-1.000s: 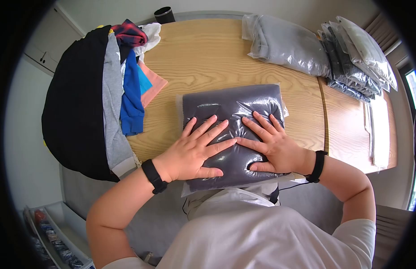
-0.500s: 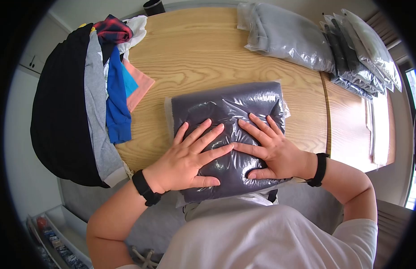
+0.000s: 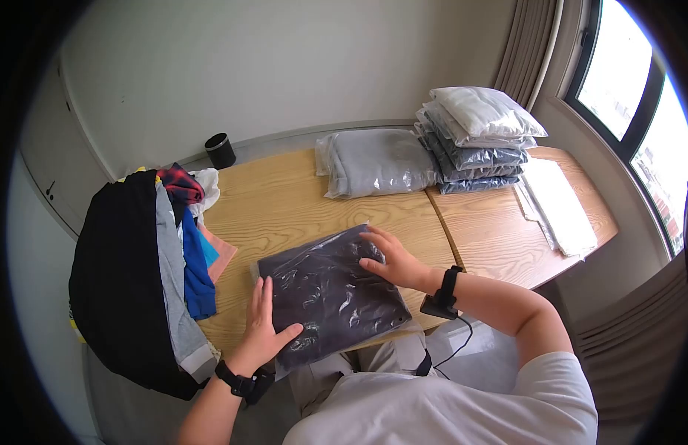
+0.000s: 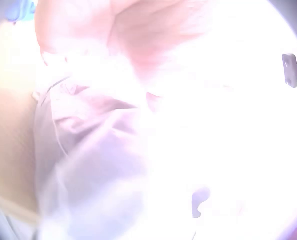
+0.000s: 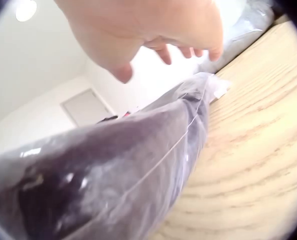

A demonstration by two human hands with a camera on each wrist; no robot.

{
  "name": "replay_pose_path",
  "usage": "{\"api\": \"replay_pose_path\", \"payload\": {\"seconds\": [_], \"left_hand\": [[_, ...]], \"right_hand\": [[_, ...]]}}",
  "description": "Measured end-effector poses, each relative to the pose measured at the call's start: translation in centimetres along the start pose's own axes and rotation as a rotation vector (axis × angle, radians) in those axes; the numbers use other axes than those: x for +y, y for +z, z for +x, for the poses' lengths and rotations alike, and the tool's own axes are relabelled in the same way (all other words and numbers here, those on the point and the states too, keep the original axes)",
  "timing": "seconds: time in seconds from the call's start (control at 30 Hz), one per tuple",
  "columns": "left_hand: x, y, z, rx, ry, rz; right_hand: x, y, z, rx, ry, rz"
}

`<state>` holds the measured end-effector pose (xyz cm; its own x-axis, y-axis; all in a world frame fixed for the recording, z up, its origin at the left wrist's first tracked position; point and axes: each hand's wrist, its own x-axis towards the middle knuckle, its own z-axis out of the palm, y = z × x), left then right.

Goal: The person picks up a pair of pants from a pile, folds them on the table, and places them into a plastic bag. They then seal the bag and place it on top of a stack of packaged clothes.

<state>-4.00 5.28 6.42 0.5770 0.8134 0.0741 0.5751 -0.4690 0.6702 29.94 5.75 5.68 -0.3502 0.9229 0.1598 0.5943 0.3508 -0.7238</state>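
A dark garment folded in a clear plastic bag (image 3: 336, 297) lies at the near edge of the table, turned at an angle. My left hand (image 3: 266, 335) is at its left side, fingers straight along the edge and thumb reaching over the top. Over its far right corner is my right hand (image 3: 396, 261), fingers spread and loosely bent. In the right wrist view the right hand (image 5: 153, 25) is raised above the bagged garment (image 5: 113, 170), with a gap under the fingertips. The left wrist view is mostly washed out by glare.
A heap of loose clothes, with a black garment (image 3: 121, 289) outermost, hangs over the table's left end. At the back lie a bagged grey garment (image 3: 381, 163) and a stack of bagged garments (image 3: 477, 141). Flat plastic bags (image 3: 559, 208) lie at right. A black bin (image 3: 220, 151) stands behind.
Both hands were pressing flat on the bag's middle; they have since parted to its left side and far right corner. The bag now lies rotated. The head view has tilted up.
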Motion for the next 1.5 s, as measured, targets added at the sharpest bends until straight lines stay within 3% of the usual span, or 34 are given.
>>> {"api": "replay_pose_path", "payload": {"seconds": [0.03, 0.07, 0.1, 0.13, 0.17, 0.23, 0.3, 0.33, 0.37, 0.5, 0.63, 0.7, 0.77, 0.83, 0.9, 0.97, 1.03, 1.17, 1.3, 1.37, 1.43, 1.5], "left_hand": [[-0.7, 0.6, -0.9, 0.077, -0.125, -0.070], [-0.6, 0.9, -1.4, 0.101, -0.302, -0.432], [-0.5, 1.2, -1.8, 0.119, -0.483, -0.795], [-1.3, 1.3, -1.8, 0.115, -0.425, -0.986], [-1.6, 1.5, -1.8, 0.115, -0.431, -0.984], [-1.9, 1.4, -1.5, 0.103, -0.497, -1.083], [-2.0, 2.1, -1.5, 0.161, -0.533, -1.042], [-1.4, 2.0, -1.3, 0.157, -0.536, -1.086], [-1.0, 1.9, -0.9, 0.154, -0.529, -1.132], [-0.2, 2.1, -0.3, 0.251, -0.575, -1.151], [0.6, 1.6, -0.1, 0.314, -0.741, -1.160], [0.8, 1.1, 0.1, 0.277, -0.722, -1.067], [-1.2, 0.3, 0.6, 0.249, -0.700, -0.947], [-0.7, -1.9, 1.5, -0.073, -0.740, -0.864], [-0.5, -2.3, 2.0, -0.103, -0.759, -0.763], [-1.8, -2.3, 2.6, -0.178, -0.744, -0.728], [-0.9, -2.3, 2.8, -0.120, -0.725, -0.754], [-4.1, 0.2, 3.4, 0.109, -0.582, -0.827], [-2.0, -0.4, 3.6, 0.007, -0.638, -1.094], [-1.3, -0.1, 3.6, -0.098, -0.635, -1.395], [-0.5, 0.1, 3.9, -0.111, -0.616, -1.403], [-0.3, 1.1, 4.0, -0.009, -0.502, -1.283]], "right_hand": [[0.7, -0.3, 0.1, 0.106, 0.243, -0.059], [1.4, -0.5, 0.2, 0.209, 0.491, -0.114], [2.1, -0.6, 0.2, 0.212, 0.496, -0.113], [2.7, -0.7, 0.3, 0.136, 0.503, 0.038], [2.7, -0.6, 0.3, 0.055, 0.505, 0.191], [1.7, -0.1, 0.0, 0.059, 0.425, 0.167], [0.4, -0.3, -0.1, 0.106, 0.543, 0.245], [2.0, -0.1, 0.1, 0.078, 0.533, 0.553], [3.6, 0.5, 0.0, 0.132, 0.575, 0.586], [1.5, -0.2, -1.1, 0.150, 0.682, 0.658], [2.5, 0.3, -1.9, 0.196, 0.744, 0.712], [2.4, 0.5, -2.0, 0.129, 0.757, 0.730], [1.6, 0.4, -2.1, 0.224, 0.721, 0.753], [0.1, 0.3, -1.7, 0.216, 0.782, 0.657], [-0.7, 0.6, -1.3, 0.258, 0.796, 0.476], [-1.1, 0.8, -1.5, 0.225, 0.778, 0.573], [0.2, 1.2, -2.3, 0.228, 0.729, 0.680], [0.4, 1.6, -3.1, 0.271, 0.740, 0.714], [0.5, 0.9, -3.2, 0.343, 0.724, 0.788], [0.9, 0.7, -3.4, 0.335, 0.677, 0.881], [1.5, 0.5, -3.6, 0.326, 0.666, 0.847], [1.2, -0.7, -3.6, 0.310, 0.665, 0.818]]}}
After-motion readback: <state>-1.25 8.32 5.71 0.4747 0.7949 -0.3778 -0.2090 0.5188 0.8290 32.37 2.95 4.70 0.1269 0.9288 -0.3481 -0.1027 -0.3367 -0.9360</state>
